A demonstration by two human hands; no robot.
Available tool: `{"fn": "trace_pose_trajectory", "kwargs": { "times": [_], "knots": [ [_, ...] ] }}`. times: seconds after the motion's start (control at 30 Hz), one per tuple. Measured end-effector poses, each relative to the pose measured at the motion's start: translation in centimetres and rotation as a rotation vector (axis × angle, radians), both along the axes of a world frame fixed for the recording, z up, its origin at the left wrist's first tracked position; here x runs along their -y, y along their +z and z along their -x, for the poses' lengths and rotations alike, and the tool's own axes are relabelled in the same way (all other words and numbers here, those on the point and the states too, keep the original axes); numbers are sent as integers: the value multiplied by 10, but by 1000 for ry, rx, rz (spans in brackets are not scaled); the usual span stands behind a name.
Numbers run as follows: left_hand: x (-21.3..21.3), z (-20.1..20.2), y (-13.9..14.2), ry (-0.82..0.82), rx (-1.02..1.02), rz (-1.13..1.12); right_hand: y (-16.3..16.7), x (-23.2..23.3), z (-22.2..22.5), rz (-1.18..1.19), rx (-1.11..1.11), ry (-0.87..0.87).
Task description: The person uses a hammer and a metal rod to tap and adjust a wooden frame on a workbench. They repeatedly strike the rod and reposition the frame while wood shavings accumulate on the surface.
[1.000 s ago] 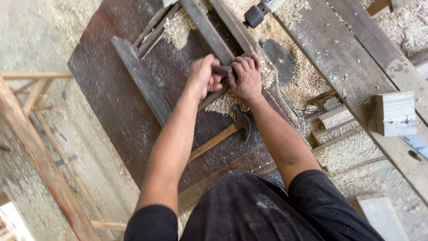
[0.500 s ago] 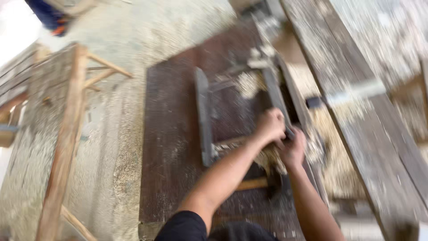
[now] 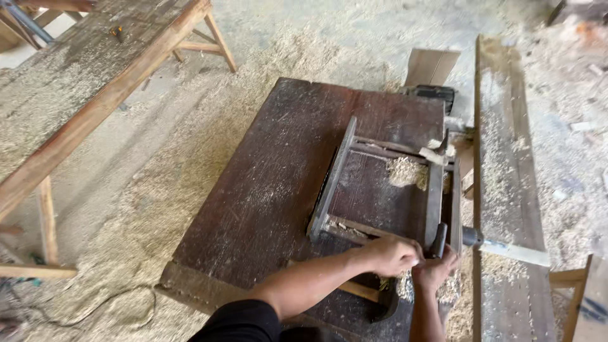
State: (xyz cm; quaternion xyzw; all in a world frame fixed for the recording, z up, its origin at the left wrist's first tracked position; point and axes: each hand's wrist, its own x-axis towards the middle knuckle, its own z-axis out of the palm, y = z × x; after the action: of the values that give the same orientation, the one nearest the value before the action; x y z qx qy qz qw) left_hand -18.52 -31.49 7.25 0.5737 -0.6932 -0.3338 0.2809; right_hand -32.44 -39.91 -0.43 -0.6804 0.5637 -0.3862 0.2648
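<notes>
Sawdust covers the floor [image 3: 190, 126] from wall to wall, thickest around the low dark bench [image 3: 272, 190] in the middle. To the left stands a long pale trestle table [image 3: 95, 95], dusty on top; to the right a long grey plank [image 3: 506, 158] runs alongside the bench, with a folded piece of cardboard [image 3: 430, 66] at its far end.

On the bench lies a dark wooden frame [image 3: 386, 190] of 2 long side rails joined by cross slats, a heap of shavings [image 3: 405, 171] caught inside it. A hammer [image 3: 373, 294] lies on the bench just below the forearms, its wooden handle partly hidden by the left arm.

Both arms reach forward from black short sleeves to the frame's near right corner. The left hand [image 3: 389, 254] lies knuckles up, its grip closed over the near cross slat where it meets the right rail. The right hand [image 3: 434, 273] sits just beside it, touching, its grip wrapped around a dark upright tool [image 3: 438, 239] pressed against the rail; I cannot tell what kind. A pale strip [image 3: 513, 252] sticks out to the right across the plank.
</notes>
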Motion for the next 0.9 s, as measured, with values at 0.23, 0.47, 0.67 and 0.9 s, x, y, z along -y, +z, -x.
{"fn": "trace_pose_trajectory", "kwargs": {
  "times": [0.23,0.47,0.67,0.9],
  "knots": [
    [-157,-57,-28,88,-54,-153,31,10,16,-316,706,328],
    [-261,-175,-43,831,85,-404,0,7,-7,-121,90,-182],
    [-250,-284,-52,1159,636,-549,25,5,8,-342,64,41],
    [-246,-291,-65,1216,710,-427,49,1,-6,-262,-82,-252]
  ]
}}
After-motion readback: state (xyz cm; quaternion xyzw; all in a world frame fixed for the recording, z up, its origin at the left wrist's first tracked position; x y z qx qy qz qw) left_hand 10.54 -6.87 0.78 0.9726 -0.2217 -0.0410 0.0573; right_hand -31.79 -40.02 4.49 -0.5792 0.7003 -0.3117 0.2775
